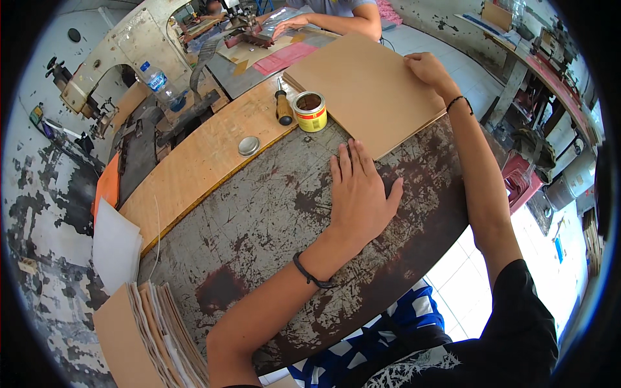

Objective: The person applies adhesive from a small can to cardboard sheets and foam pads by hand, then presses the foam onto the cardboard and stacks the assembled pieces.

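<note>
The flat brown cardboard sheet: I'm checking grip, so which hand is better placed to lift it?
Right. The right hand already grips the flat brown cardboard sheet at its far corner; the left hand lies flat on the table beside its near edge.

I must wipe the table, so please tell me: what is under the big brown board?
Under the brown board lies the worn metal tabletop. Its far part rests on the wooden bench. Anything beneath it is covered.

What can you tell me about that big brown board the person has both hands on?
The brown board is a flat, rectangular sheet that looks like cardboard or thin fibreboard, plain and unprinted, possibly a small stack. It lies flat on the worn, scratched metal tabletop, turned at an angle. The right hand rests on its far corner; the left hand lies flat on the table with fingertips at its near edge. An open yellow tin stands against its left edge.
</note>
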Demonstrator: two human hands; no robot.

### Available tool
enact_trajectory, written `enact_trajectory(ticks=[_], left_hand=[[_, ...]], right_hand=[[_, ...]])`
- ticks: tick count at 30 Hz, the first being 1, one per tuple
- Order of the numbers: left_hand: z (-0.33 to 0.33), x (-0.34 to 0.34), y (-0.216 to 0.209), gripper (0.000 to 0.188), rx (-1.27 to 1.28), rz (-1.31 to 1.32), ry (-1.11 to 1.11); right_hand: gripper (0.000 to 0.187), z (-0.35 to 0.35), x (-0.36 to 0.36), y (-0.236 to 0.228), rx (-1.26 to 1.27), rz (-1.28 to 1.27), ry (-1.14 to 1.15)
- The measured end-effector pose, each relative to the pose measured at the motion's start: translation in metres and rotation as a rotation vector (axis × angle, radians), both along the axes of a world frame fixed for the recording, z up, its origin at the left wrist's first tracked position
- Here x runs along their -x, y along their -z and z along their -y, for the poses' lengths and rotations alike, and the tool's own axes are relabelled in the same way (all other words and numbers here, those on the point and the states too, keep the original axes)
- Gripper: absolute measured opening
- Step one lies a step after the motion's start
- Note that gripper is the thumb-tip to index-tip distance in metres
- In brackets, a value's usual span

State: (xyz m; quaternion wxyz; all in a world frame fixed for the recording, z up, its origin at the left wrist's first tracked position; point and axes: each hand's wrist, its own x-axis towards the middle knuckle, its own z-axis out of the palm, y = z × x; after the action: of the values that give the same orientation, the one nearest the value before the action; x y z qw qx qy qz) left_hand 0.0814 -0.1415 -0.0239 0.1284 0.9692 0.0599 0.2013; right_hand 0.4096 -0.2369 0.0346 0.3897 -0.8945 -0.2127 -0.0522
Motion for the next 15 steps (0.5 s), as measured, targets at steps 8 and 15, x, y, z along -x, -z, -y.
enact_trajectory(ticks=[8, 15], left_hand=[[-0.001, 0.000, 0.001, 0.090, 0.008, 0.026, 0.012], [0.006, 0.007, -0.009, 0.084, -0.052, 0.121, 0.039]], right_hand=[[0.039, -0.005, -0.005, -0.001, -0.112, 0.069, 0.060], [0.036, 0.023, -0.035, -0.007, -0.518, 0.126, 0.081]])
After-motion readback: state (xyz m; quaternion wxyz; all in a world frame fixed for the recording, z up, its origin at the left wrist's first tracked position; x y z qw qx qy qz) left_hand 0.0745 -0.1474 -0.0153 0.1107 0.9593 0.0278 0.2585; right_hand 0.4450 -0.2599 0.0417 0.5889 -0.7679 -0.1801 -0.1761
